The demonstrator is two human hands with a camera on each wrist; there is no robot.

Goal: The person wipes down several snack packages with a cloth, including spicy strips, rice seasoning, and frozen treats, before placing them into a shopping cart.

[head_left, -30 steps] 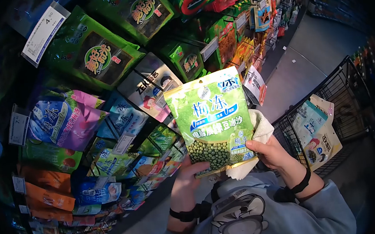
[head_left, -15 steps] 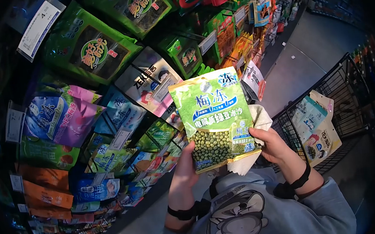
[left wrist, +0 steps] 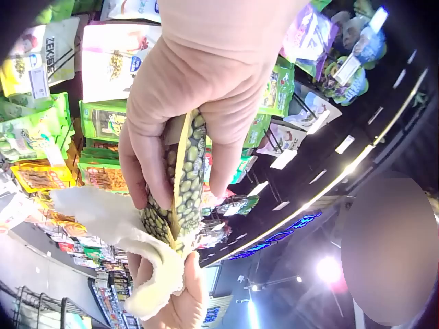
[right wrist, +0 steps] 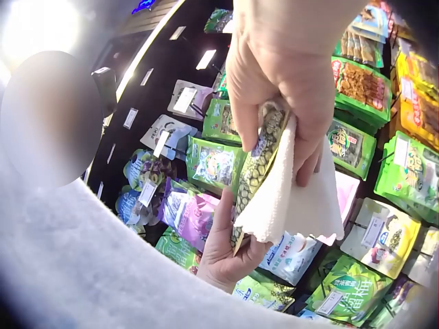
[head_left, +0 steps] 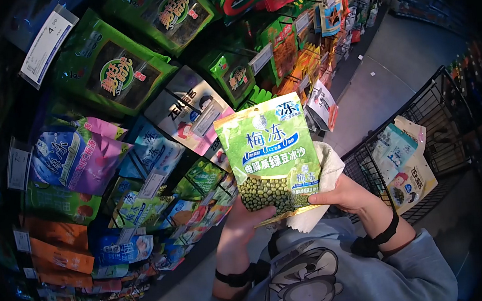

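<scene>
Both hands hold a green packet (head_left: 271, 139) with mung beans printed on its lower half, its front tilted up toward the head camera. My left hand (head_left: 241, 216) grips the lower left corner, thumb across the front. At the lower right corner my right hand (head_left: 351, 195) pinches the packet, thumb on the front. A white cloth (head_left: 328, 166) is also in the right hand, behind the packet. In the right wrist view the cloth (right wrist: 295, 199) hangs under the right fingers against the packet (right wrist: 254, 164). The left wrist view shows the packet's bottom seam (left wrist: 182, 171) edge-on between the left thumb and fingers.
Snack packets hang on a rack at left, among them a purple-pink bag (head_left: 81, 153), large green bags (head_left: 116, 69) and orange packs (head_left: 60, 249). Price tags (head_left: 48, 44) stick out from the hooks. A black wire cart (head_left: 443, 104) stands at right with pouches (head_left: 405, 165) inside.
The packet has shifted slightly left and down since half a second ago. My left thumb has moved from the packet's side edge onto its front, and the right thumb reaches further in.
</scene>
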